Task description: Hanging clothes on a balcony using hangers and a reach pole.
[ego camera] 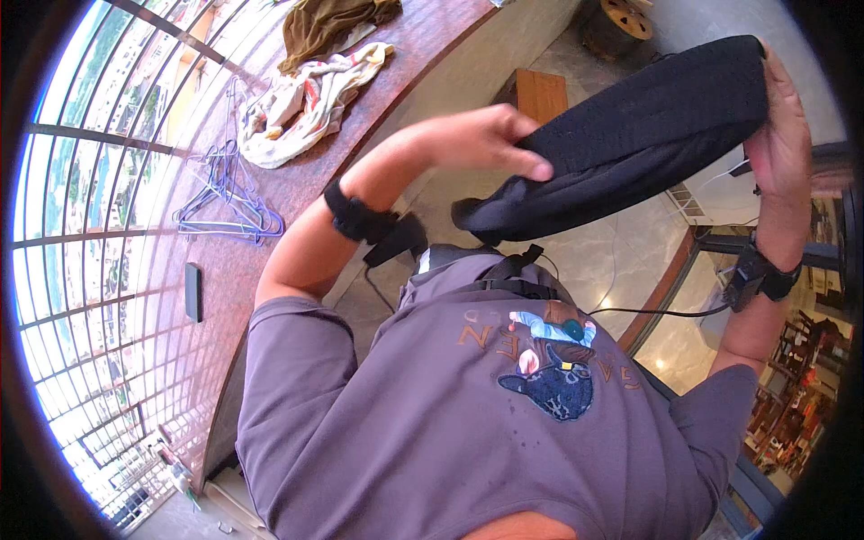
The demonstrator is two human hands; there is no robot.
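A folded black garment (621,142) hangs stretched between my two hands, slanting from upper right to lower left. My right hand (779,131) grips its far right end, with the fingertips near the upper corner. At the left part of the cloth is my left hand (486,142), a little blurred. Its thumb lies over the near face, while some of its fingertips are hidden behind the fabric. The lower left end of the garment droops freely above the tiled floor.
On the stone ledge (297,179) at left lie a patterned cloth (304,108), a brown garment (331,30), several wire hangers (226,202) and a dark flat object (194,291). Window bars (101,236) border it. A wooden box (541,94) and a spool (617,27) stand beyond. A cable (661,311) runs to my right wrist.
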